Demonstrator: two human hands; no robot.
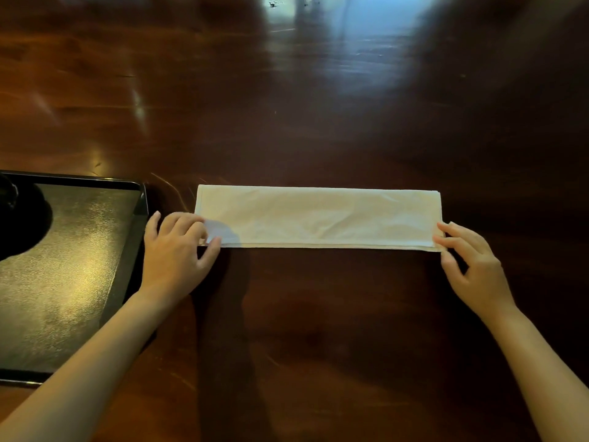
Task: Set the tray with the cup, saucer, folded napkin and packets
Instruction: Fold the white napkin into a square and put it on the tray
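Observation:
A white cloth napkin (pixel 318 216) lies folded into a long narrow strip across the dark wooden table (pixel 318 330). My left hand (pixel 175 250) pinches the strip's near left corner between thumb and fingers. At the near right corner, my right hand (pixel 471 266) holds the edge with its fingertips. A black tray (pixel 63 266) sits at the left edge of view, just left of my left hand. A dark rounded object (pixel 22 218), cut off by the frame, stands on the tray's far left part; I cannot tell what it is. No cup, saucer or packets are recognisable.
The glossy wooden table stretches far beyond the napkin, with bright window reflections (pixel 350 43) at the top. My left forearm crosses the tray's near right corner.

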